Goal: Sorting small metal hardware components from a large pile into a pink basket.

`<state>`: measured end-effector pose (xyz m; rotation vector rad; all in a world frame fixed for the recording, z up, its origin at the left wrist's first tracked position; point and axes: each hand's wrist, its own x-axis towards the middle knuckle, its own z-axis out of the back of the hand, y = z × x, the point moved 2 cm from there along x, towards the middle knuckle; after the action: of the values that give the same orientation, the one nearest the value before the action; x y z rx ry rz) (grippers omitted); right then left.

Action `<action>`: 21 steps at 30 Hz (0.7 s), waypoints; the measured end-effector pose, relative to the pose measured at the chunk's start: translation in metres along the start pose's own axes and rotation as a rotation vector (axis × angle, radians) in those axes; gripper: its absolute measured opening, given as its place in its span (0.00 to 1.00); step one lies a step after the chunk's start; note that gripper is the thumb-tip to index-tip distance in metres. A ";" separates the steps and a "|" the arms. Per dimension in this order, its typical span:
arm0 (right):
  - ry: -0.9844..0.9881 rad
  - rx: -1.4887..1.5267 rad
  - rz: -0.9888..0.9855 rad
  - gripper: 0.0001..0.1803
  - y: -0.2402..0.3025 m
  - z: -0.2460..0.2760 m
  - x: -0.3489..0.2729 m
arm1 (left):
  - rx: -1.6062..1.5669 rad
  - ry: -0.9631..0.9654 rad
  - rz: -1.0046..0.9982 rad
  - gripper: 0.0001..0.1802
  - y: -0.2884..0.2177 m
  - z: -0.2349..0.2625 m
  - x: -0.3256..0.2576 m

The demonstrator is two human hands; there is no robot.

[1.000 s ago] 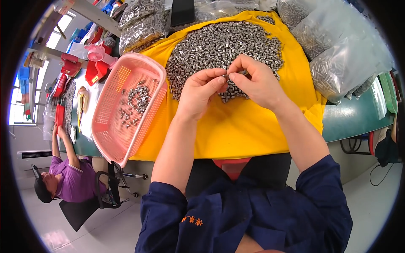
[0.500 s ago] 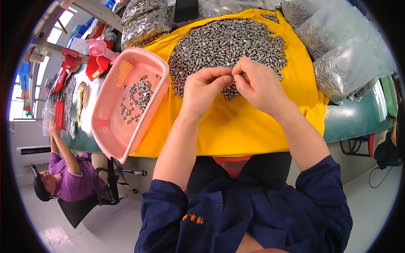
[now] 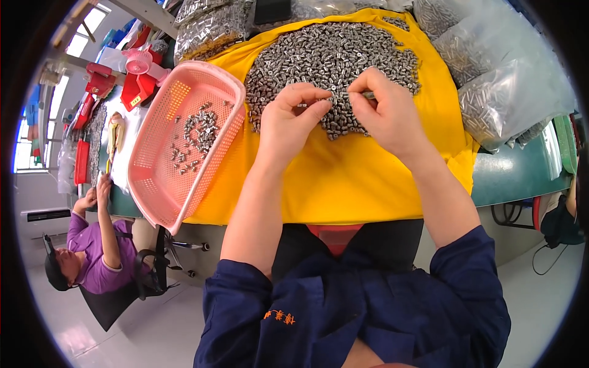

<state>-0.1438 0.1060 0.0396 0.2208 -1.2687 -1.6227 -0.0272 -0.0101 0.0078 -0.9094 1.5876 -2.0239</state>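
Observation:
A large heap of small silvery metal parts [image 3: 307, 55] is spread over a yellow cloth [image 3: 343, 190]. Both hands are held over the heap's near edge, a short gap between them. My left hand [image 3: 288, 119] has thumb and forefinger brought together in a pinch; a tiny piece may be at the tips, too small to make out. My right hand [image 3: 389, 113] is likewise closed, its curled fingers and thumb around something small that they mostly hide. Left of my left hand, a pink plastic basket [image 3: 156, 147] holds a scattering of similar metal parts [image 3: 202, 132].
Clear bags of metal pieces [image 3: 491, 104] line the right side, more bags [image 3: 211, 30] the back left. A dark phone [image 3: 272, 10] lies at the back. Red bins [image 3: 136, 91] and a pink fan [image 3: 140, 61] stand beyond the basket. Another person [image 3: 101, 251] sits at left.
My hands, which met at the fingertips, have drawn apart, the left to the left and the right slightly rightward and away. The other person's hands have come down nearer their body.

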 end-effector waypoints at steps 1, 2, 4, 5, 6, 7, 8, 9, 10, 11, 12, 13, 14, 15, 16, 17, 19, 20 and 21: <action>0.039 -0.005 -0.011 0.03 0.001 -0.002 0.000 | -0.100 0.024 0.063 0.07 -0.001 -0.001 -0.001; 0.034 -0.005 -0.011 0.03 0.002 -0.003 0.000 | -0.099 0.029 0.061 0.07 0.000 0.000 -0.001; 0.035 0.079 -0.049 0.04 -0.001 -0.003 -0.001 | -0.460 0.123 0.257 0.08 0.004 -0.002 -0.002; 0.034 0.078 -0.049 0.04 -0.002 -0.002 -0.002 | -0.460 0.124 0.257 0.08 0.002 -0.004 -0.003; 0.043 0.124 -0.063 0.04 -0.002 -0.003 -0.002 | -0.547 0.128 0.302 0.08 0.000 -0.006 -0.004; 0.051 0.171 -0.077 0.05 -0.002 -0.003 -0.002 | -0.634 0.132 0.346 0.08 -0.001 -0.007 -0.004; 0.050 0.171 -0.077 0.05 -0.001 -0.003 -0.002 | -0.634 0.133 0.346 0.08 -0.001 -0.006 -0.005; 0.069 0.199 -0.093 0.05 0.001 -0.003 -0.002 | -0.650 0.147 0.344 0.08 0.000 -0.006 -0.005; 0.088 0.227 -0.109 0.05 0.003 -0.003 -0.001 | -0.667 0.161 0.342 0.07 0.001 -0.006 -0.005; 0.088 0.227 -0.108 0.05 0.003 -0.003 -0.001 | -0.667 0.161 0.341 0.07 0.001 -0.006 -0.005; 0.093 0.246 -0.112 0.05 0.004 -0.003 -0.001 | -0.681 0.181 0.331 0.08 0.001 -0.006 -0.005; 0.099 0.266 -0.116 0.04 0.004 -0.003 -0.001 | -0.694 0.202 0.321 0.08 0.001 -0.007 -0.005; 0.099 0.265 -0.117 0.04 0.003 -0.003 -0.002 | -0.695 0.202 0.321 0.08 0.001 -0.007 -0.005; 0.099 0.254 -0.101 0.04 0.002 -0.004 -0.002 | -0.697 0.206 0.316 0.08 0.002 -0.007 -0.004; 0.099 0.243 -0.085 0.03 0.001 -0.005 -0.002 | -0.700 0.210 0.311 0.08 0.002 -0.007 -0.004; 0.100 0.244 -0.084 0.03 0.002 -0.004 -0.002 | -0.699 0.209 0.310 0.08 0.003 -0.008 -0.004; 0.113 0.024 -0.059 0.03 0.008 -0.002 -0.003 | -0.637 0.175 0.263 0.08 0.004 -0.008 -0.004; 0.115 0.025 -0.058 0.03 0.006 -0.004 -0.003 | -0.637 0.172 0.262 0.08 0.003 -0.009 -0.004; 0.077 -0.062 0.029 0.03 0.005 -0.005 -0.004 | -0.584 0.156 0.238 0.08 0.003 -0.009 -0.004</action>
<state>-0.1358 0.1062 0.0398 0.2235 -1.1568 -1.6106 -0.0311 -0.0015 0.0030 -0.7098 2.3143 -1.5163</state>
